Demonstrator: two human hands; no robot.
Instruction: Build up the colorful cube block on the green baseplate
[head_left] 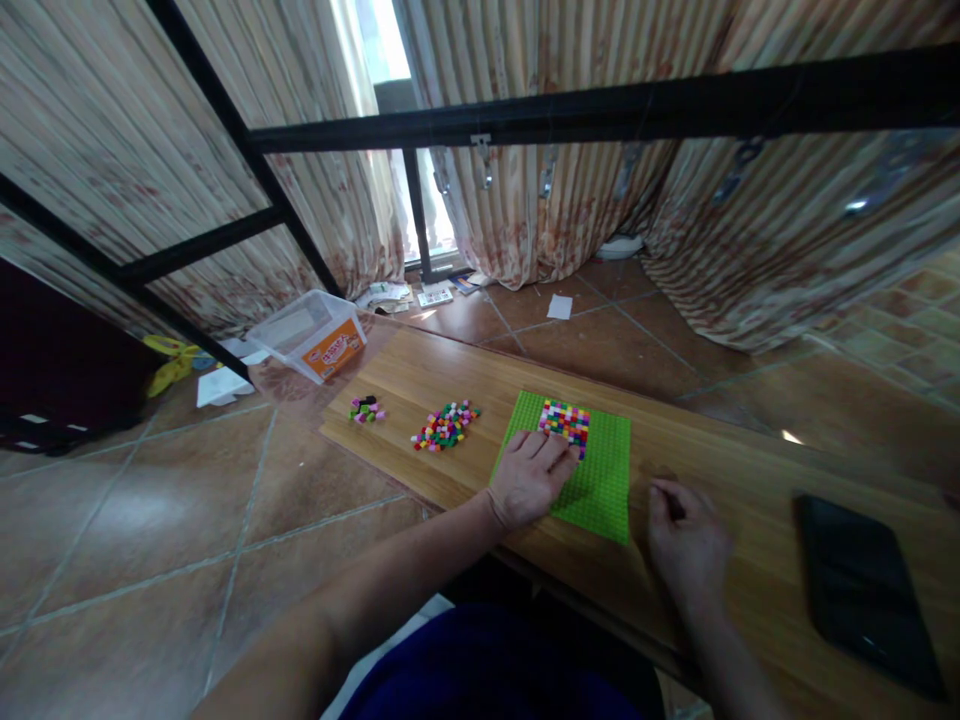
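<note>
On our wooden desk [720, 470], our flat, empty left hand [529, 478] touches the multicoloured brick patch [564, 422] just ahead on the green studded baseplate [604, 485]; our right hand [686, 540] is curled, its grip unreadable.

Left hand [529, 478] flat, palm down, on green baseplate [607, 480]. Right hand [686, 540] curled, just right of it.

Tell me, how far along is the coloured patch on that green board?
Done: a small patch of coloured bricks sits at the far edge of the green board. In hand: the left hand rests flat on the board against that patch; the right hand lies curled on the table beside it, its contents hidden. Left: most of the board is bare, and loose bricks lie in two piles further left.
</note>
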